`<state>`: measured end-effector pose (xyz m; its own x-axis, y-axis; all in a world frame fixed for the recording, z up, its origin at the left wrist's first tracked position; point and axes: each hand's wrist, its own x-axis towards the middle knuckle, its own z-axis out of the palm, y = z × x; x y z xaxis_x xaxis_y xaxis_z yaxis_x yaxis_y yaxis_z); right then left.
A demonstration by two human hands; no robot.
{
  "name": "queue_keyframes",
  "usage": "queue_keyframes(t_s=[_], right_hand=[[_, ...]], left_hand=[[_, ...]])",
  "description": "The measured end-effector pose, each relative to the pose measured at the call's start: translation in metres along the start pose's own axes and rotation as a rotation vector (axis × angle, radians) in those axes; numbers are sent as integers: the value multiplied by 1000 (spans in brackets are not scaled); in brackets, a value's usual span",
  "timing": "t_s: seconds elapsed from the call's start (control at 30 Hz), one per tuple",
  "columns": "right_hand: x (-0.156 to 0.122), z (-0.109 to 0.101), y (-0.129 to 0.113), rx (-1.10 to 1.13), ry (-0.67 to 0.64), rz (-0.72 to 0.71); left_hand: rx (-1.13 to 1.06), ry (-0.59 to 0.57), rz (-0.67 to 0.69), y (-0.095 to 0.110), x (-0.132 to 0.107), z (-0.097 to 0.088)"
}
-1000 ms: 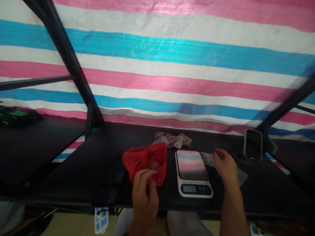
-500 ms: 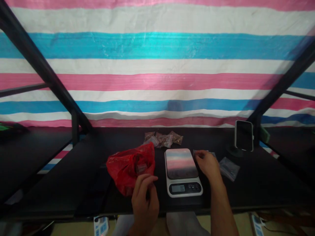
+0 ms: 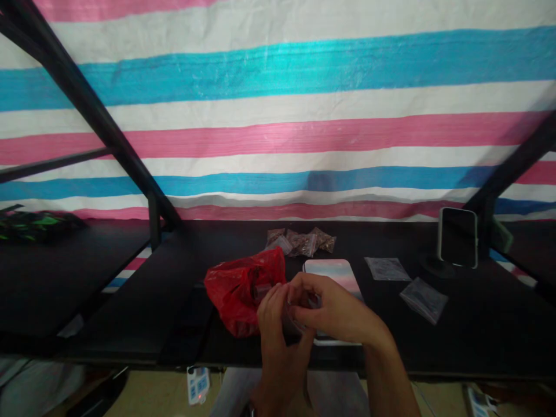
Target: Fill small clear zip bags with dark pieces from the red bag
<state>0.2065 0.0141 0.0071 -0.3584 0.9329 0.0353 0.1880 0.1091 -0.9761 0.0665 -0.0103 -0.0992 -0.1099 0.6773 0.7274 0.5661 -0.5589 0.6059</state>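
Observation:
My left hand (image 3: 280, 324) and my right hand (image 3: 324, 310) meet over the near left part of the white kitchen scale (image 3: 332, 267). Between their fingers is a small clear plastic bag (image 3: 292, 315), partly hidden, and both hands are closed on it. The scale's display is covered by my right hand and forearm. Just left of my left hand lies a crumpled red plastic bag (image 3: 234, 289), its mouth open with something clear inside. To the right of the scale lie two flat clear zip bags (image 3: 387, 269).
Several small bags filled with brownish pieces (image 3: 303, 243) lie in a heap behind the scale. A phone-like device on a stand (image 3: 457, 237) stands at the back right. Black frame bars (image 3: 99, 127) slope on both sides, before a striped sheet (image 3: 278, 136).
My right hand has come left from beside the scale, bringing a clear bag to my left hand. Both hands now hold it. The camera view has shifted and tilted slightly.

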Motion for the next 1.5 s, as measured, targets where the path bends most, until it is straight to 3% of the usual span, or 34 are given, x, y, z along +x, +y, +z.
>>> queue_keyframes(t_s=[0.1,0.43,0.53,0.6,0.7,0.8,0.9,1.17,1.27,1.4,1.5], right_hand=[[7,4,1,-64,46,-5],[16,18,-5,-156,99,-21],[28,25,-1,-136,116,-57],[39,31,6,-169,193,-75],[55,44,19,-387,281,-53],[64,57,30,-663,231,2],[68,65,33,-803,197,33],[73,54,36,-928,326,123],[75,51,33,-890,369,79],[84,65,22,-761,355,-74],[93,80,20,-733,277,-90]], left_hand=[[-80,17,-93,-8,2,-4],[-197,-57,-94,-20,19,-37],[-227,-19,-187,-26,18,-49],[-233,29,-285,-33,15,-56],[-208,24,-398,-45,13,-65],[-145,-105,-381,-54,14,-71],[-94,-159,-351,-56,15,-75],[-133,22,-496,-51,14,-93],[-179,59,-572,-49,9,-94],[-218,80,-627,-44,-1,-91],[-246,83,-690,-42,-6,-87]])
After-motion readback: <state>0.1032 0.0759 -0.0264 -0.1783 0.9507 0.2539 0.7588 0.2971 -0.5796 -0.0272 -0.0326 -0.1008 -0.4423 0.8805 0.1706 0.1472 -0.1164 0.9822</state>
